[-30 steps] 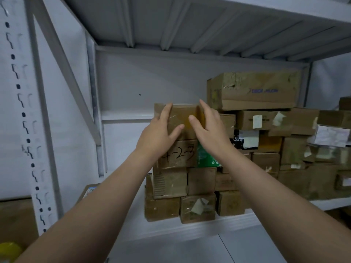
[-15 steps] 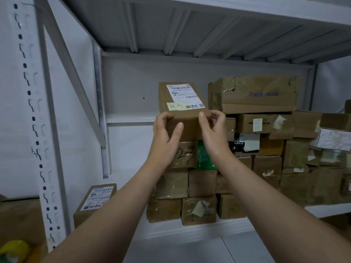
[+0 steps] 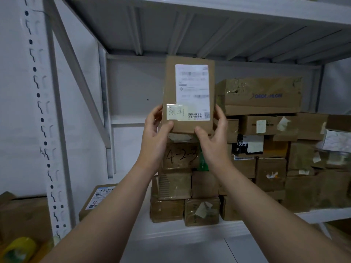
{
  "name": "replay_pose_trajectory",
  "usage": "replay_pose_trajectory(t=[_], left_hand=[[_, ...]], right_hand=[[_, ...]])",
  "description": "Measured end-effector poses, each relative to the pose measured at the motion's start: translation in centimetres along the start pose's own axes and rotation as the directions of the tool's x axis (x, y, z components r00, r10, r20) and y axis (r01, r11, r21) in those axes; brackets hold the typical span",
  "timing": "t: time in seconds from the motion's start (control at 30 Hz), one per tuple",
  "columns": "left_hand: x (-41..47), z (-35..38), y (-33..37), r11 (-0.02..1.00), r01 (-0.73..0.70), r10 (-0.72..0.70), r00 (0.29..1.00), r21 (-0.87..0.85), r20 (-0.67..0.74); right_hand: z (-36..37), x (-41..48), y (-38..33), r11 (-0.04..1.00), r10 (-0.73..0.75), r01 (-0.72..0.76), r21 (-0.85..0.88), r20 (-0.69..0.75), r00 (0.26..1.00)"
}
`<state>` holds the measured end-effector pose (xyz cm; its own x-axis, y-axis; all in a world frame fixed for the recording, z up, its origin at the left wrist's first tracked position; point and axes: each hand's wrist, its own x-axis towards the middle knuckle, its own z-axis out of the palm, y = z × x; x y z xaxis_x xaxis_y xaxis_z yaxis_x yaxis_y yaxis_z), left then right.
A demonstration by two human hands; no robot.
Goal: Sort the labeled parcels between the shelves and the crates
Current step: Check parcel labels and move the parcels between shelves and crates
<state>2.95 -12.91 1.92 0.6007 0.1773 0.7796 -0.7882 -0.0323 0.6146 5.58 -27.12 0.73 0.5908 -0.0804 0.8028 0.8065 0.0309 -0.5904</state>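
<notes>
Left hand (image 3: 154,137): clamped on the lower left corner of the parcel; thumb flat on the front face just under the yellow note, the other fingers (image 3: 152,115) curled round the left edge and out of sight behind.
Right hand (image 3: 213,138): clamped on the lower right corner; thumb pressed on the bottom edge of the front face, fingers (image 3: 220,112) wrapped round the right edge.
Finger opening: narrow on both sides, closed against cardboard, no gap visible.
Parcel (image 3: 169,88): flat brown cardboard, held upright between both hands, front face toward the camera, raised in front of the shelf opening and just above the leftmost stack.
Shipping label (image 3: 191,86): white, on the upper and right part of the front face; print blurred, unreadable.
Yellow note (image 3: 175,114): taped at the lower left of the label, handwritten characters on it.
Shelf (image 3: 190,227): white metal, carrying stacked brown boxes from the middle to the right edge.
Marked box (image 3: 180,156): directly under the held parcel, hand-written "4-2-" and a further digit partly hidden by the right wrist.
Large box (image 3: 262,95): on top of the stack just right of the parcel, blue lettering on its side.
Labelled box (image 3: 98,198): low at left on the shelf, white label up, partly hidden by the left forearm.
Tape roll (image 3: 18,248): yellow, bottom left corner, beside another brown carton (image 3: 24,215).
</notes>
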Motion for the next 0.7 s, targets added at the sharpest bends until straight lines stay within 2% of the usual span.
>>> replay_pose_trajectory(t=[0.13, 0.43, 0.7], left_hand=[[-0.1, -0.6, 0.7, 1.0, -0.021, 0.02, 0.994, 0.009, 0.111], [-1.8, -0.5, 0.2, 0.998, 0.004, -0.01, 0.996, 0.065, 0.094], [-3.7, 1.6, 0.6, 0.998, 0.005, -0.01, 0.997, 0.06, 0.081]], right_hand=[[-0.3, -1.3, 0.1, 0.999, -0.025, 0.024, 0.043, 0.039, 0.999], [-2.3, -1.9, -1.3, 0.997, -0.079, 0.081, -0.02, 0.095, 0.992], [-4.1, -2.5, -2.0, 0.999, -0.028, 0.032, -0.04, 0.085, 0.996]])
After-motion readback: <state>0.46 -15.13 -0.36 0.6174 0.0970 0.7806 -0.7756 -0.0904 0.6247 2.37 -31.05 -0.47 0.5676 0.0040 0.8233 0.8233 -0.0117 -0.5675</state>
